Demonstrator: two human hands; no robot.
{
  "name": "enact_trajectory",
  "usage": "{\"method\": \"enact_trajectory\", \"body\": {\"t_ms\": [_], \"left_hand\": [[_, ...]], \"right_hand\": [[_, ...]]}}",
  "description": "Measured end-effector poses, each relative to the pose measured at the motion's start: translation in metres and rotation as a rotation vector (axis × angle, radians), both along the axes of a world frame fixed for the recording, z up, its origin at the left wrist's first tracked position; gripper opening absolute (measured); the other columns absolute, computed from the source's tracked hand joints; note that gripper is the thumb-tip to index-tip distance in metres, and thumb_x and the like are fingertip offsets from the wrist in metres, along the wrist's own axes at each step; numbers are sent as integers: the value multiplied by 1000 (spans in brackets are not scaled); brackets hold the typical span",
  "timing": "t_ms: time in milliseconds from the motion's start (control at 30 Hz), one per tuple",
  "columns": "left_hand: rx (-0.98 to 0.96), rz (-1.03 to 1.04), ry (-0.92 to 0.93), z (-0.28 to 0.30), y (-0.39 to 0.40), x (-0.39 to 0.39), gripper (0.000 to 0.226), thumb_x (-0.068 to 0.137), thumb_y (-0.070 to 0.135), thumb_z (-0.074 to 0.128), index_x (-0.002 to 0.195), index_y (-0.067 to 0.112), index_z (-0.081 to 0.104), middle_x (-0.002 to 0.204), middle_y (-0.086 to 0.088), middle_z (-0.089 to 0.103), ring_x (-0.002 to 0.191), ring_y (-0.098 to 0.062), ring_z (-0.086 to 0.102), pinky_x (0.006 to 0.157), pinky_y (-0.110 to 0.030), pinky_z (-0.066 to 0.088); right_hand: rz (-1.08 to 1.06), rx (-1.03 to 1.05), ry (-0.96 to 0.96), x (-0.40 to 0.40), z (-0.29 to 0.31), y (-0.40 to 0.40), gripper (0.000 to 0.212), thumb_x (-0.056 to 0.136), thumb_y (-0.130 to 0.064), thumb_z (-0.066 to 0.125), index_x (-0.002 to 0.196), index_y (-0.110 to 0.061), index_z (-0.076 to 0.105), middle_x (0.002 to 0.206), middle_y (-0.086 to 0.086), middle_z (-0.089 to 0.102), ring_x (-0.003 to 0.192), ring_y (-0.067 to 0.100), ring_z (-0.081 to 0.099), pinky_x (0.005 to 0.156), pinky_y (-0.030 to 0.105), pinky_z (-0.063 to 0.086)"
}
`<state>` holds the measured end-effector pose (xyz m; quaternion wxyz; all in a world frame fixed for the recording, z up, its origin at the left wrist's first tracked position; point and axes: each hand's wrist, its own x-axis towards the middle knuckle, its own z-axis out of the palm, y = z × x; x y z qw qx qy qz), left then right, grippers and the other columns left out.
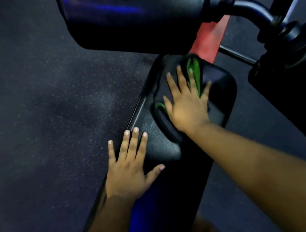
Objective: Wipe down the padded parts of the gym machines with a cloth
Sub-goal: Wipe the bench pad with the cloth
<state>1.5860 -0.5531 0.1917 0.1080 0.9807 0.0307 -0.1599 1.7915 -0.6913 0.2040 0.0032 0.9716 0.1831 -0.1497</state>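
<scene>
A long black padded seat [160, 194] runs from the bottom centre up to the middle of the view. My right hand [188, 104] lies flat on a dark cloth with green edges [194, 70] at the seat's far end, fingers spread and straight, pressing it onto the pad. My left hand [130, 165] rests flat on the seat's left edge, nearer to me, fingers straight and holding nothing. Most of the cloth is hidden under my right hand and blends with the pad.
A large black back pad [131, 9] hangs above the seat's far end. A red frame bar [207, 37] and black metal tubes [251, 8] stand at the upper right. Another black pad [295, 97] is on the right. Speckled dark rubber floor [37, 114] fills the left.
</scene>
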Motion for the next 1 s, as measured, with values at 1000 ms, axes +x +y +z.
{"method": "enact_trajectory", "body": {"t_ms": [1000], "left_hand": [[12,-1,-58,-2,0,0,91,92,80,34,163,25,18,171,-7,8,158,-29,7,121,-67,12]], "right_hand": [[-149,28,49,40,-1,3,78,96,-74,19,162,-33,6,171,-2,4,156,30,-8,110,76,-14]]}}
